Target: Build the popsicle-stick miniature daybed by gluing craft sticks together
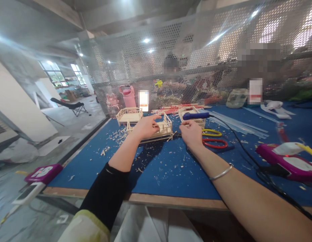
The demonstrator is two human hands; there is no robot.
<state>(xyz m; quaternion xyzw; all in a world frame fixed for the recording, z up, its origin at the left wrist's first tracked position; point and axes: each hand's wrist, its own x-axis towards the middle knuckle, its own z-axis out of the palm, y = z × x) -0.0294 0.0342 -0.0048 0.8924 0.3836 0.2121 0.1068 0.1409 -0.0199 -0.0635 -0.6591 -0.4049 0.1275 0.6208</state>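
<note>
Left hand (145, 127) sits mid-frame with its fingers curled in and the index finger stretched to the right along the top rail of the wooden frame (163, 130). The hand is against the frame's near left corner, but from this angle I can't tell whether it grips the rail or only rests on it. Right hand (191, 133) is just right of centre, fingertips pinched narrow, close beside the frame's right end and apart from it. The blue glue gun (196, 116) lies just above those knuckles, and its black cable (236, 141) runs off toward the lower right. A yellow ring (211, 132) and a red ring (215, 144) lie just right of the right hand. The blue mat (171, 168) is open below both wrists, strewn with wood chips, down to the table's wooden edge (176, 201) at the bottom. A magenta device (288, 163) crowds the right side, and a mesh screen (196, 50) closes off the back.
</note>
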